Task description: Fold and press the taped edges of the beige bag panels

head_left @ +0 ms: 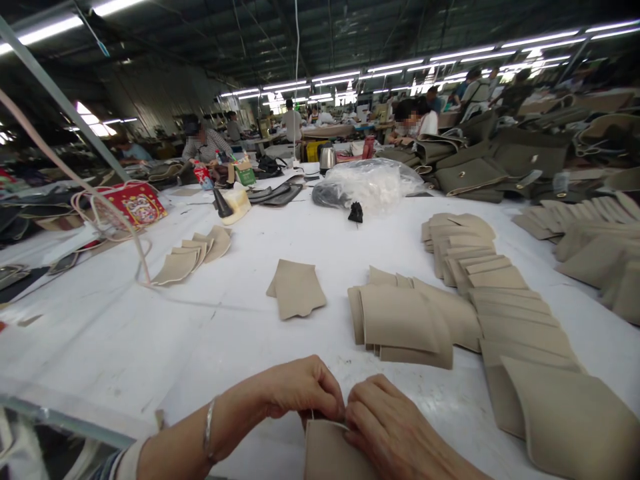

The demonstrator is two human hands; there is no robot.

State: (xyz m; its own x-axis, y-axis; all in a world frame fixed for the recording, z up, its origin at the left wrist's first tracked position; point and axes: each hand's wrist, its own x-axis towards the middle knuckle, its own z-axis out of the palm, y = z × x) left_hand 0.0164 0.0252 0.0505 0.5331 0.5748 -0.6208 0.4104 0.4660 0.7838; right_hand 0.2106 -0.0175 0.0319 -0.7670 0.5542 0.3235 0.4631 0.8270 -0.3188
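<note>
At the front edge of the table, my left hand (310, 390) and my right hand (377, 420) meet at the top edge of a beige leather-like panel (327, 450). The left fingers pinch that edge, and the right fingers are closed on it just beside them. My fingertips are partly hidden, and the panel's lower part runs out of the picture. Beyond my hands lie two overlapping beige panels (299, 290). A loose stack of beige panels (405, 320) is to their right, and a long fanned row of panels (520, 313) stretches along the right side.
More panels (193, 257) lie fanned at the left, near a pink hose (115, 213). Farther back are a red patterned box (137, 207), a black cone (221, 203), clear plastic bags (370, 183) and a kettle (327, 159). Dark green bag pieces (500, 163) are heaped back right. Several people work beyond.
</note>
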